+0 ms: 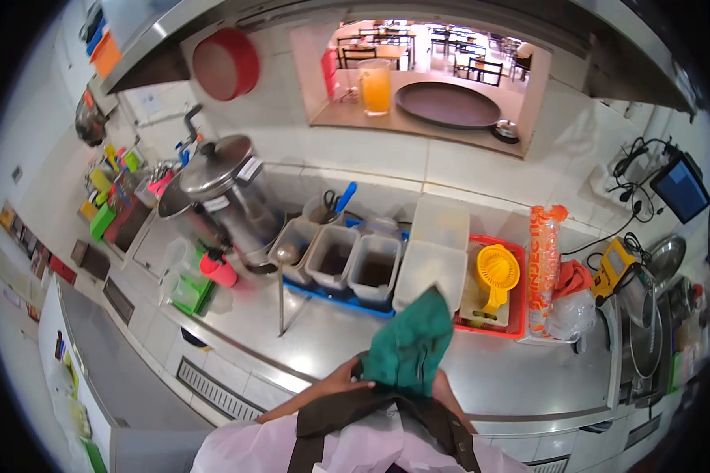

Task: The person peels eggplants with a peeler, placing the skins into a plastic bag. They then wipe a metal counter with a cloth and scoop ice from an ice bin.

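A green cloth [409, 344] is bunched up close to my chest, above the front edge of the steel counter [331, 335]. My left hand [344, 379] grips its lower left side. My right hand [441, 388] is mostly hidden behind the cloth and holds its lower right edge. The cloth's top corner points up toward a white lidded tub [431, 270]. A dark apron strap crosses below my hands.
Three steel containers [353, 260] sit in a blue tray behind a ladle [282, 272]. A large steel pot [222, 185] stands left, a red tray with a yellow juicer [497, 273] right. Stacked cups in a wrapper [543, 264], cables and pans crowd the far right.
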Motion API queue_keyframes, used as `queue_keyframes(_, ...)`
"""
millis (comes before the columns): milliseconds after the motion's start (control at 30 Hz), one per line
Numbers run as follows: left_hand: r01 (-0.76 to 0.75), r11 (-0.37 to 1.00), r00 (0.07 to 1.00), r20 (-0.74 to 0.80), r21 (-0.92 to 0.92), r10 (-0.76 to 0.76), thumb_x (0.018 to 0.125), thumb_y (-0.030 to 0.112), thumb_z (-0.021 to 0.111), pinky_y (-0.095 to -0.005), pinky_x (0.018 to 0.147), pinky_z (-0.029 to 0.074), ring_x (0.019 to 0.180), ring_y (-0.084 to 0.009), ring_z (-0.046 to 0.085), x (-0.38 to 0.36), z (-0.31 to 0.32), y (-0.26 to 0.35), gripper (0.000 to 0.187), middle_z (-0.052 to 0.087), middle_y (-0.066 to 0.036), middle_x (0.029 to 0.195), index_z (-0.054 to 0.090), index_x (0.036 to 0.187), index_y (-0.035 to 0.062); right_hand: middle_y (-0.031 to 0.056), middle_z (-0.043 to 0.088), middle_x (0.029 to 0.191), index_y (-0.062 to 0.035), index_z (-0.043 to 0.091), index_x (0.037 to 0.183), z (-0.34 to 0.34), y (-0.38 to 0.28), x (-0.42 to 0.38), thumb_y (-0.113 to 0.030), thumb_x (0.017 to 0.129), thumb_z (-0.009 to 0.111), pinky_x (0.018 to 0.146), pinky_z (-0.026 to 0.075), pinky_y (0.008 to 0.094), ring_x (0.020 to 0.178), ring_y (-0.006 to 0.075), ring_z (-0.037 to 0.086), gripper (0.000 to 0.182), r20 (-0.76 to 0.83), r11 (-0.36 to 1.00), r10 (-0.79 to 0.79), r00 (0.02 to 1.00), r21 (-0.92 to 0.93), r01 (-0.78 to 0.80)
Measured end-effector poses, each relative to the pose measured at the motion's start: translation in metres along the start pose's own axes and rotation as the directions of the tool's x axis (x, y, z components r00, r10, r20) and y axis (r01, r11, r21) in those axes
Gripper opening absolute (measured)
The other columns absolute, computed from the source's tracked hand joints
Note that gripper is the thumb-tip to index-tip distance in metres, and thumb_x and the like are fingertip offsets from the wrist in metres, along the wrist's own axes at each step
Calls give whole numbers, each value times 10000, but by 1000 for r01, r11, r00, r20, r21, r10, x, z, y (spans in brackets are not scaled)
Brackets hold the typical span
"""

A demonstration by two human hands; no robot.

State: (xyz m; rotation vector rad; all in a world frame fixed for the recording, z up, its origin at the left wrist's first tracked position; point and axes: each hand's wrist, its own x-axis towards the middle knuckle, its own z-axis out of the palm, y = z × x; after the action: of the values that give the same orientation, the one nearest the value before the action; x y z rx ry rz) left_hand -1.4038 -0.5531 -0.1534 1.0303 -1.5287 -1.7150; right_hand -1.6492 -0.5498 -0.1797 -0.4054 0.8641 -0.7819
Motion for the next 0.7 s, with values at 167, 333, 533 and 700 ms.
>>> queue_keyframes(167,164,984,970,-172,-62,-172,734,228,748,-285,801,468,875,-135,586,-5,-46,102,485,626,-58,939,546,1096,-24,107,560,1143,3,482,1209,123,-83,-15,-374,917,446,945,405,392,1043,239,539,479,97,883,-323,941,389,263)
queue_keyframes(333,-193,975,914,-341,113,221,708,193,763,-280,785,466,854,-122,583,-10,-86,139,411,630,-63,900,587,1012,-21,102,556,1146,1,457,1224,143,-94,-6,-261,855,589,920,417,381,1060,236,528,472,244,707,-577,779,-328,626)
queue_keyframes(533,-174,837,718,-515,519,468,653,152,787,-267,742,487,798,-120,590,-47,-213,241,389,628,-48,852,608,959,-9,-29,521,869,-55,506,1124,246,-147,53,-165,932,477,594,413,204,713,55,473,223,232,738,-585,777,-243,629)
queue_keyframes(700,-110,730,500,-597,674,627,685,172,749,-276,674,498,709,-131,604,-51,-346,350,379,641,-70,841,611,976,-28,-1,545,970,-94,470,1135,400,-213,140,-184,943,447,583,416,217,768,82,518,213,546,541,-569,615,-314,780)
